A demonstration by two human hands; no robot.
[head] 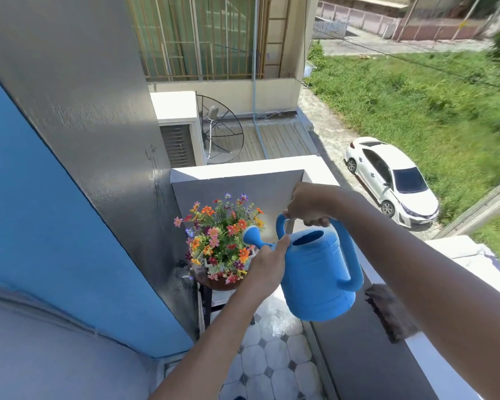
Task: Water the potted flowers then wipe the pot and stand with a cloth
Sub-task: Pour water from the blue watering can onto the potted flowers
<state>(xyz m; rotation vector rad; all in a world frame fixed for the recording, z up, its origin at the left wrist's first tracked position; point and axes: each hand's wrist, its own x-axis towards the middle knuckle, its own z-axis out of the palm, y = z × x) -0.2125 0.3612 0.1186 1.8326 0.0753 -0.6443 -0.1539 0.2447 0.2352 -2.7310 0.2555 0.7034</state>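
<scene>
Stage: we judge that we are in the watering step, the first part of the task; wiping has not begun.

Right hand: our right hand (308,207) is curled tight around the top handle of the blue watering can (318,272), carrying its weight in the air.

Left hand: our left hand (267,262) is cupped against the front of the can where the spout leaves the body, fingers wrapped and thumb up by the rim, steadying it.

Spout: the round sprinkler head (251,235) sits just over the right side of the flowers (220,241), near or brushing the blooms; we cannot tell which. No stream of water shows, so we cannot say whether any is falling.

Flowers and pot: the bunch fills a brown pot (217,282) in the far corner of the balcony, close to the grey wall (98,140).

Stand: the pot rests on a dark stand (205,304), mostly hidden under our left arm.

Cloth: a dark brown cloth (387,313) lies on the top edge of the balcony ledge (445,370), just beside our right forearm, not held.

Floor: the tiles (274,319) under the can shine, perhaps wet, perhaps sun.

Left to do: finish pouring, put the can down, take the cloth, wipe the pot, then the stand.
</scene>
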